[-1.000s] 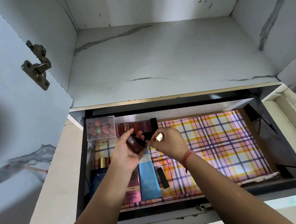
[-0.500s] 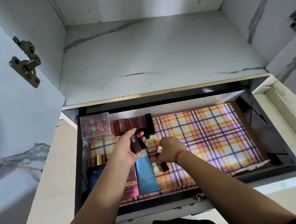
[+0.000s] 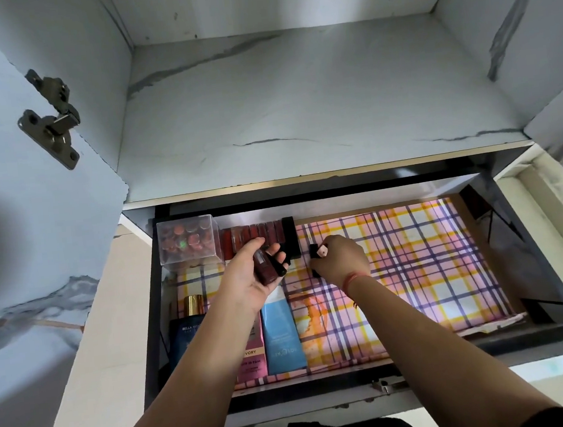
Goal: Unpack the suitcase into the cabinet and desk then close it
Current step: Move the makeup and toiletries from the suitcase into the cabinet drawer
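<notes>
Right hand [image 3: 343, 259] curled round a black tube [image 3: 312, 249] upright on the plaid liner [image 3: 414, 252], left hand [image 3: 250, 280] beside it gripping a dark red tube [image 3: 266, 268]; lipstick row [image 3: 254, 233] just beyond left fingertips, clear box [image 3: 188, 241] further left, blue tube [image 3: 281, 337] below the wrist, all inside the drawer [image 3: 152, 312].

Both arms stretch forward — left grip [image 3: 245, 284] palm-up, fingers curled; right grip [image 3: 343, 259] knuckles-up, pinching.
</notes>
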